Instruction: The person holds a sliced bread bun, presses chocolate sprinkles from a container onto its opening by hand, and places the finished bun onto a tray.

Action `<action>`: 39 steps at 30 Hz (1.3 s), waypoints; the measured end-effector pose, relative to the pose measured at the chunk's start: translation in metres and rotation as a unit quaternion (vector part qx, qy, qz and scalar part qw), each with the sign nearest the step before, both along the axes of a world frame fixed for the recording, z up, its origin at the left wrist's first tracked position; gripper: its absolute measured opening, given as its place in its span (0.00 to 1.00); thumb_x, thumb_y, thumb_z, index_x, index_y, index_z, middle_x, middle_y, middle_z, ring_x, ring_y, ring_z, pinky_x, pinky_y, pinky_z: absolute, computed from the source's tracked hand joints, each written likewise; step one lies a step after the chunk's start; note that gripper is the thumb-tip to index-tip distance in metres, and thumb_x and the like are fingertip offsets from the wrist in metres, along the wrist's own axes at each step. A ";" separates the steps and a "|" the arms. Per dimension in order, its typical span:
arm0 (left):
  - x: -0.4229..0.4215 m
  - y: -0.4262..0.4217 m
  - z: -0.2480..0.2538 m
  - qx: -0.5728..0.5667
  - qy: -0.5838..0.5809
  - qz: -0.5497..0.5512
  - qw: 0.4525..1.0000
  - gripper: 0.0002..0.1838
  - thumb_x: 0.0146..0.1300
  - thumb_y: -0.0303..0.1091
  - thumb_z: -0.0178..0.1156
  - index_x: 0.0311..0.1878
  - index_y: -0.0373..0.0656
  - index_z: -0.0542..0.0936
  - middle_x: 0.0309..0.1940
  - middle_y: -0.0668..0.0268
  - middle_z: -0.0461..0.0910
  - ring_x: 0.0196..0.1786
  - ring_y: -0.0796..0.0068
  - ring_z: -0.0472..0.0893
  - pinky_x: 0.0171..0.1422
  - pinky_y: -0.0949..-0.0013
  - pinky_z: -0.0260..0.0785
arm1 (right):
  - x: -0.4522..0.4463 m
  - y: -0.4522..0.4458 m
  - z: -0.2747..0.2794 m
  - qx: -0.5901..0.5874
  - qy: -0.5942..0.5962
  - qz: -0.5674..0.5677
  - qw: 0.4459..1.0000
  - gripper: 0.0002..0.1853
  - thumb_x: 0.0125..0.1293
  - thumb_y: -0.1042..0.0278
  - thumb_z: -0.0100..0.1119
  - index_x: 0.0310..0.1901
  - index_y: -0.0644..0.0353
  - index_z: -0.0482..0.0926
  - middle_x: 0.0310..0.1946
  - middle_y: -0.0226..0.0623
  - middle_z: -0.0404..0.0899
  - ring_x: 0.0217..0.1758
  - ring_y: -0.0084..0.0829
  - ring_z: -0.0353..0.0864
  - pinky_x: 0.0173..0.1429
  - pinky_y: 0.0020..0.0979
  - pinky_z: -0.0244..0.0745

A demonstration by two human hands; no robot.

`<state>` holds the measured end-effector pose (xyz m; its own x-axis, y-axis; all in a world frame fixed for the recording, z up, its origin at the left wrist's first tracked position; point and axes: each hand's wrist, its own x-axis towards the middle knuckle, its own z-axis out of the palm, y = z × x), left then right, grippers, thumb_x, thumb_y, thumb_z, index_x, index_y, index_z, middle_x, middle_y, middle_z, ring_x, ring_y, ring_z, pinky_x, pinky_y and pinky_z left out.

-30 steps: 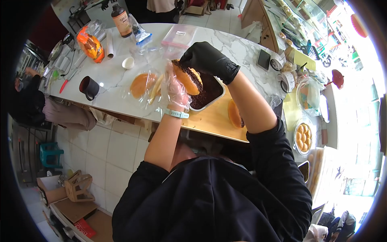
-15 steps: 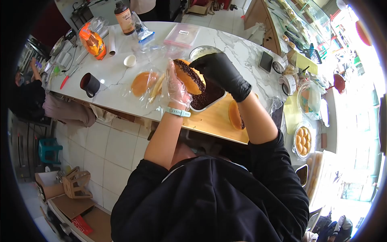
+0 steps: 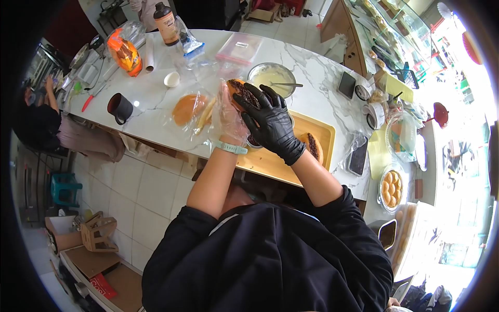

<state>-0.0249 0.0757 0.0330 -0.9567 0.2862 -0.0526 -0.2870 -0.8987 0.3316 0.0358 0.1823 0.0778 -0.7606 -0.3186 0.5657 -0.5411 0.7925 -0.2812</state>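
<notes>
My left hand (image 3: pixel 233 118), in a clear plastic glove, is closed around a bun (image 3: pixel 236 86) covered with dark sprinkles. My right hand (image 3: pixel 271 120), in a black glove, lies over the sprinkled side with its fingers spread, seemingly touching it. Beneath the right hand, the metal tray of sprinkles (image 3: pixel 253 141) is mostly hidden. It rests in a yellow wooden tray (image 3: pixel 326 131), where another sprinkled bun (image 3: pixel 312 146) lies at the right. Left of my hands are plain bread pieces (image 3: pixel 188 108) in clear plastic.
Behind my hands stands a bowl of pale cream (image 3: pixel 265 77) with a spoon (image 3: pixel 287 85). A black mug (image 3: pixel 120 108), white cup (image 3: pixel 171 79), bottle (image 3: pixel 166 24) and plastic box (image 3: pixel 239 48) stand on the marble table (image 3: pixel 306 62). Another person (image 3: pixel 39 122) sits at the far left.
My right hand has moved from above the sprinkle tray onto the bun's sprinkled face, its fingers now spreading. The cream bowl and more of the wooden tray have come into view.
</notes>
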 end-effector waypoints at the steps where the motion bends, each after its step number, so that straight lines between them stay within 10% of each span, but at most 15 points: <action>1: 0.002 0.001 0.002 0.017 0.005 0.002 1.000 0.26 0.70 0.58 0.42 0.46 0.44 0.76 0.39 0.60 0.80 0.42 0.64 0.81 0.50 0.61 0.76 | -0.001 0.000 -0.001 0.009 0.005 -0.002 1.000 0.23 0.61 0.62 0.55 0.60 0.45 0.74 0.66 0.39 0.62 0.65 0.54 0.59 0.67 0.50 0.57; 21: 0.013 0.004 0.016 0.106 0.101 -0.066 0.987 0.23 0.74 0.52 0.39 0.58 0.47 0.72 0.54 0.63 0.76 0.58 0.67 0.74 0.65 0.60 0.67 | -0.035 0.009 -0.003 -0.023 -0.045 0.010 0.999 0.24 0.66 0.58 0.45 0.64 0.47 0.69 0.67 0.38 0.63 0.67 0.54 0.59 0.68 0.55 0.49; 39: 0.007 0.001 0.016 0.009 0.004 -0.018 1.000 0.20 0.71 0.52 0.45 0.48 0.44 0.74 0.41 0.62 0.79 0.47 0.64 0.80 0.55 0.59 0.75 | -0.008 0.015 -0.012 0.091 -0.040 -0.016 0.995 0.38 0.54 0.60 0.43 0.71 0.40 0.57 0.74 0.38 0.50 0.72 0.59 0.50 0.72 0.59 0.36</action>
